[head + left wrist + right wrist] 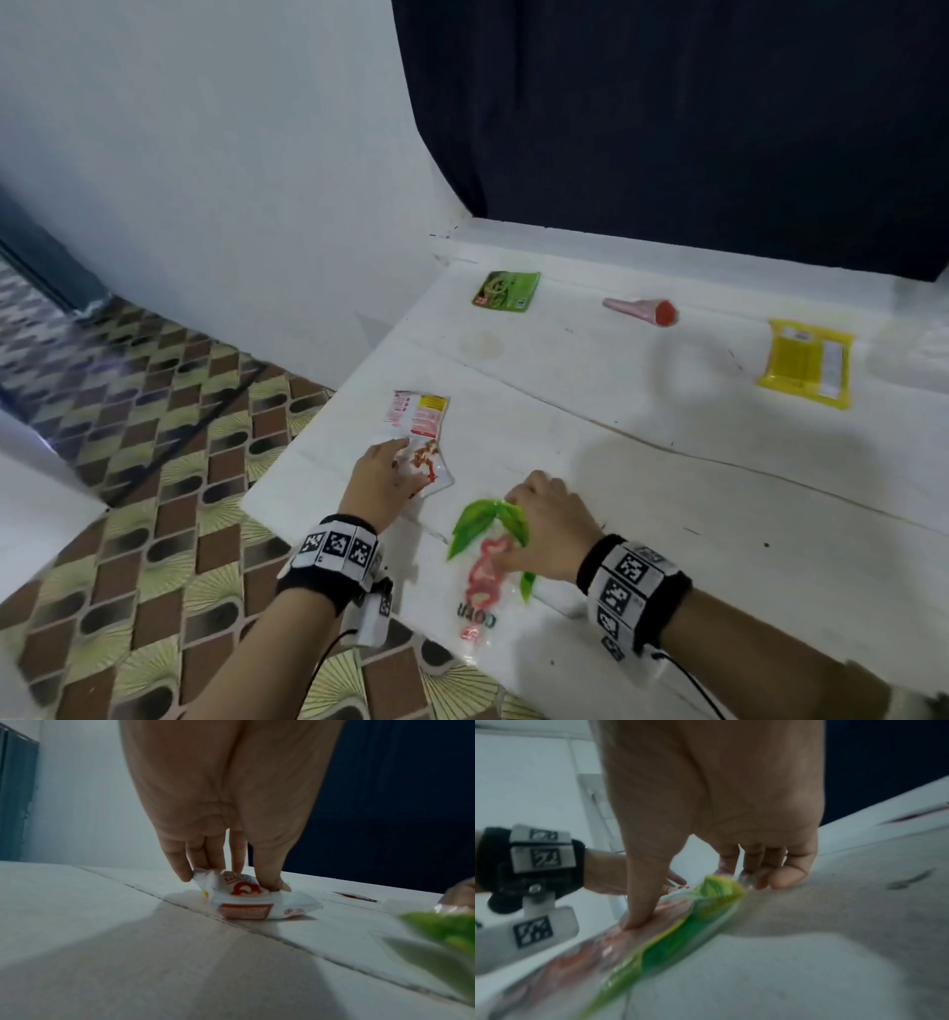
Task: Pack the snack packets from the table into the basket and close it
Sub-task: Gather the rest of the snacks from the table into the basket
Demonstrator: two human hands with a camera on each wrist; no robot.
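Observation:
My left hand [387, 475] pinches a white and red snack packet [422, 437] at the table's near left; in the left wrist view the fingers and thumb [270, 878] squeeze the packet [254, 902] as it lies on the surface. My right hand [549, 519] grips a clear packet with green leaves and pink print [485, 555] near the front edge; the thumb [639, 902] presses its top and the fingers curl over its far end [716, 888]. A green packet [506, 291], a pink cone-shaped packet [642, 310] and a yellow packet [806, 362] lie farther back. No basket is in view.
The white table [667, 462] meets a white wall on the left and a dark curtain [667, 103] behind. Its left and front edges drop to a patterned tile floor [154, 514].

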